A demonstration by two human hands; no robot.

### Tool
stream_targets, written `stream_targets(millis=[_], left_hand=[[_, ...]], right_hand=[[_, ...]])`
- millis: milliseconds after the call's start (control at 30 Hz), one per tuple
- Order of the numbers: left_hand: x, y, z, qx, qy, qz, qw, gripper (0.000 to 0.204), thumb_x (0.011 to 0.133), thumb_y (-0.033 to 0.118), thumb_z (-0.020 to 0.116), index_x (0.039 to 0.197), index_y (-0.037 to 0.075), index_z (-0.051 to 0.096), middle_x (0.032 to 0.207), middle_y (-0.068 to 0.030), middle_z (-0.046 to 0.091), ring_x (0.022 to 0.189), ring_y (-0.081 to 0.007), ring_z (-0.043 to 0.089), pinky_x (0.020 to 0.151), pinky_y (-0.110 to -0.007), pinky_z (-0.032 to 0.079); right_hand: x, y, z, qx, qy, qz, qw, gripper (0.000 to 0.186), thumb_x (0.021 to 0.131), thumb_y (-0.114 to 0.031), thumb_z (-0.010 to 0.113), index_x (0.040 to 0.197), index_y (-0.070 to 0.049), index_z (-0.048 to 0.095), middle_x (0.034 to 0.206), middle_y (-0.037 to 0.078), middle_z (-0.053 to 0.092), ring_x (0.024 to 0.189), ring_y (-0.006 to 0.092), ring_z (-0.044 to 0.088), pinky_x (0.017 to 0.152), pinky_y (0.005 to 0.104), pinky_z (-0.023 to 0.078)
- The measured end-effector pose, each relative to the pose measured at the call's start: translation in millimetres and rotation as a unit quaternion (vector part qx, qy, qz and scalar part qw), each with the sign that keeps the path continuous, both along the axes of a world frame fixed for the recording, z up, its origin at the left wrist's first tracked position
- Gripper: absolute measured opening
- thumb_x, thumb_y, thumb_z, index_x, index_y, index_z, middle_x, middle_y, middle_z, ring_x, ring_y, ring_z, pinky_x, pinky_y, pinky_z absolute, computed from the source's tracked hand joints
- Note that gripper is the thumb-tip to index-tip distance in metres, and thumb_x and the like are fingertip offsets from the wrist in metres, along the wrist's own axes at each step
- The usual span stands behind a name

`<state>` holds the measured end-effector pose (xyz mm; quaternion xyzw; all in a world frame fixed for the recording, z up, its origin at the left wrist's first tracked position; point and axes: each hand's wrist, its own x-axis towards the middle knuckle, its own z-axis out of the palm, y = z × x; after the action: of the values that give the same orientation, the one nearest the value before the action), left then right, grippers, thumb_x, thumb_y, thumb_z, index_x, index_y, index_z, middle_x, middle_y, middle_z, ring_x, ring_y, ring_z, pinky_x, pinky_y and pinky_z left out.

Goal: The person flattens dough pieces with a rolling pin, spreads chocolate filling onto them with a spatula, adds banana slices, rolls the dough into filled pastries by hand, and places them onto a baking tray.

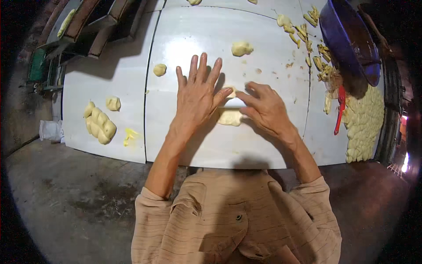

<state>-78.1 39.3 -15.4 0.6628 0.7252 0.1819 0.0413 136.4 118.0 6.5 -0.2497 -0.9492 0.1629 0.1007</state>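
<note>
A flattened piece of pale dough point(230, 117) lies on the white table between my hands. Just beyond it, more dough point(231, 91) shows at my left thumb and right fingertips, with a pale band between the two parts that I cannot make out. My left hand point(194, 94) has its fingers spread and pointing away, its thumb tip against the far dough. Bent inward, the fingers of my right hand point(267, 108) close on the dough's right side. Beyond them rests a dough lump point(241, 49), and a small dough ball point(160, 69) sits to the left.
At left are a plump braided dough point(100, 124), another dough ball point(113, 103) and a yellow smear point(130, 136). Dark metal trays point(103, 42) overhang the far left. Yellowish strips point(323, 68), a blue basin point(338, 35), a red-handled tool point(340, 110) and massed dough pieces point(365, 121) occupy the right.
</note>
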Motion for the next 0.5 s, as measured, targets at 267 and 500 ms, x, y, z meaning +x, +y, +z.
stream_targets(millis=[267,500], left_hand=[[46,-93,-4,-0.072,0.006,0.046,0.996,0.054,0.102,0.033,0.049,0.145,0.001,0.048,0.149,-0.0223,0.048,0.144,-0.0403,0.037,0.117,-0.065,0.019],[58,-119,-9,-0.062,0.025,0.055,0.996,0.066,0.099,0.046,0.056,0.149,0.004,0.047,0.156,-0.0163,0.043,0.149,-0.0351,0.031,0.116,-0.071,0.004]], right_hand=[[35,-74,-27,0.053,-0.018,-0.112,0.992,0.054,0.090,-0.034,0.069,0.141,-0.020,0.056,0.143,0.011,0.053,0.129,0.0309,0.049,0.109,0.0576,0.031],[46,-70,-30,-0.008,0.036,-0.064,0.997,0.045,0.089,-0.024,0.072,0.133,-0.018,0.063,0.119,0.009,0.054,0.113,0.0265,0.049,0.109,0.0538,0.027]])
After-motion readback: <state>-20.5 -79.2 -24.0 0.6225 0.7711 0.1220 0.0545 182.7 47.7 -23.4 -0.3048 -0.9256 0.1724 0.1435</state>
